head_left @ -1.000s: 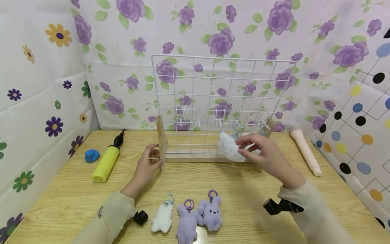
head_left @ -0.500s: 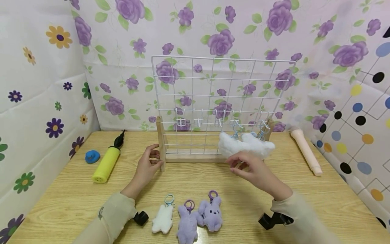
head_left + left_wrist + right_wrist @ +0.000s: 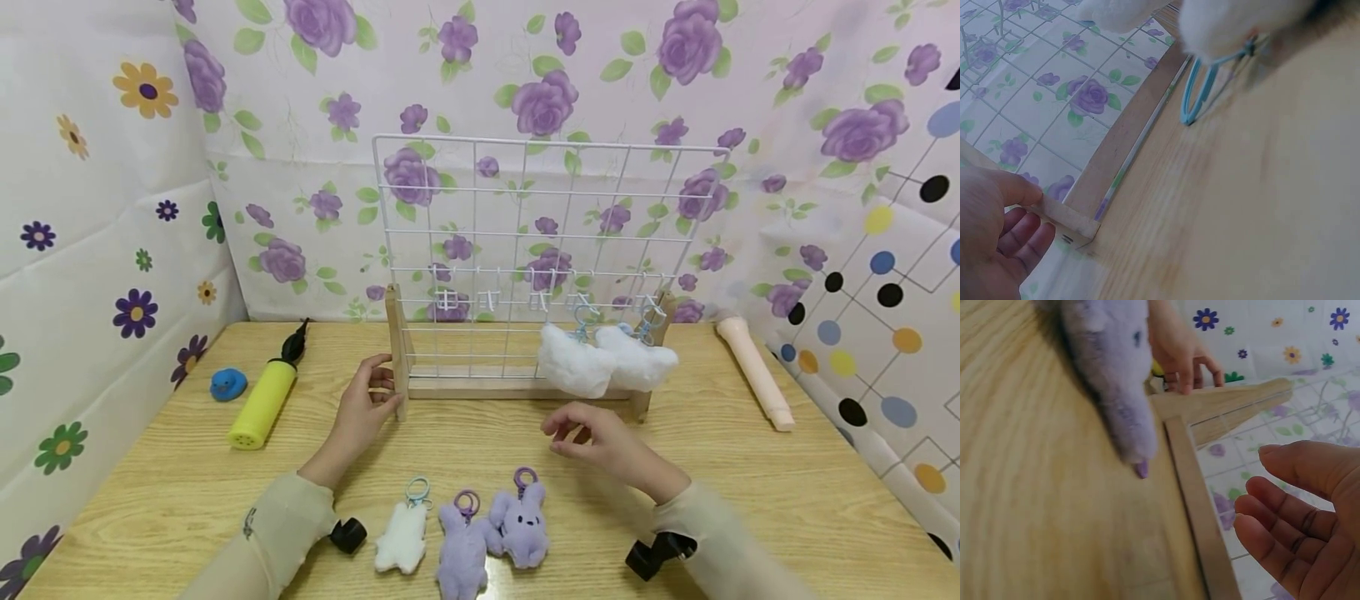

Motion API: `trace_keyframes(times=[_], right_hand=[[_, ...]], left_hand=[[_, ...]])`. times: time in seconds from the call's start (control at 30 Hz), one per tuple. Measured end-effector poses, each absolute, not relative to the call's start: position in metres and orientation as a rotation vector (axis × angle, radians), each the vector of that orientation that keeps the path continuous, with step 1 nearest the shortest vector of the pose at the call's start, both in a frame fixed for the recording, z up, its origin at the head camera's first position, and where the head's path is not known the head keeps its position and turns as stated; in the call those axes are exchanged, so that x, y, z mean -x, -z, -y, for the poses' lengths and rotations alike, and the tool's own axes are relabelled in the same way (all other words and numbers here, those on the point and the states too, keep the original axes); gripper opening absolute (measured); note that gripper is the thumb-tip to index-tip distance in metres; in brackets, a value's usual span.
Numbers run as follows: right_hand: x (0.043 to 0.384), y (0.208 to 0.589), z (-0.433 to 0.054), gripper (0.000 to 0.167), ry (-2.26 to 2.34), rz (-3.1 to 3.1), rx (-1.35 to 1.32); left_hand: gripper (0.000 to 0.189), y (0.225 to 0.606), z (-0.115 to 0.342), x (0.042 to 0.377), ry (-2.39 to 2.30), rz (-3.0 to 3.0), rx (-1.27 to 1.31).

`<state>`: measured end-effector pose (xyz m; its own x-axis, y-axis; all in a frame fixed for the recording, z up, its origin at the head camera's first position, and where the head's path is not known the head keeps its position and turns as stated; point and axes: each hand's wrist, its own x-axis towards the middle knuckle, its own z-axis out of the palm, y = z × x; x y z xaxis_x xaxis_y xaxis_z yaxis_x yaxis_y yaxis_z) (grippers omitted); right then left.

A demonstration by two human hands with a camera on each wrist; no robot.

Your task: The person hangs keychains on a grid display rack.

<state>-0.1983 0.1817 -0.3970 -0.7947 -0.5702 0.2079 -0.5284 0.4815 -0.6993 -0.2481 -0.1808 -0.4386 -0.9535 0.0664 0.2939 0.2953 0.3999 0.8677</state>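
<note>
Down toward 7 o'clock went the right hand (image 3: pixel 598 440) in the last second, away from two white toys (image 3: pixel 573 367) on the rack (image 3: pixel 480 388). Put a clock on the rack, 12 at the top. The two white toys seem to hang between 4 and 5 o'clock, side by side. At 8, the left hand (image 3: pixel 362 415) pinches the rack's wooden foot (image 3: pixel 1071 217) with thumb and fingers. Between 5 and 6, the right hand has loose, bent fingers and holds nothing. On the table (image 3: pixel 457 442), a third white toy (image 3: pixel 401 537) lies at 7, then a purple toy (image 3: pixel 461 558) near half past 6 and a purple bunny (image 3: pixel 522 531) at 6. To do this well, I'd keep the left hand firm so the rack can't wobble, and pinch a toy by its ring (image 3: pixel 526 470), not its soft belly. Farther out sit a yellow pump (image 3: pixel 264 404) and a little blue toy (image 3: pixel 227 385) near 8, and a pink tube (image 3: pixel 753 373) near 4.
</note>
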Motion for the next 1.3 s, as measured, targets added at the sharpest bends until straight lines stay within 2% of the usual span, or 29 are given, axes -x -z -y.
trace_keyframes(times=[0.5,1.3], right_hand=[[0.201,0.427,-0.165,0.023,1.063,-2.572,1.027],[0.2,0.425,-0.157,0.018,0.766,-2.615,1.155]], left_hand=[[0.062,0.44,0.181,0.248,1.591,2.439,0.313],[0.06,0.437,0.181,0.247,1.575,2.446,0.319]])
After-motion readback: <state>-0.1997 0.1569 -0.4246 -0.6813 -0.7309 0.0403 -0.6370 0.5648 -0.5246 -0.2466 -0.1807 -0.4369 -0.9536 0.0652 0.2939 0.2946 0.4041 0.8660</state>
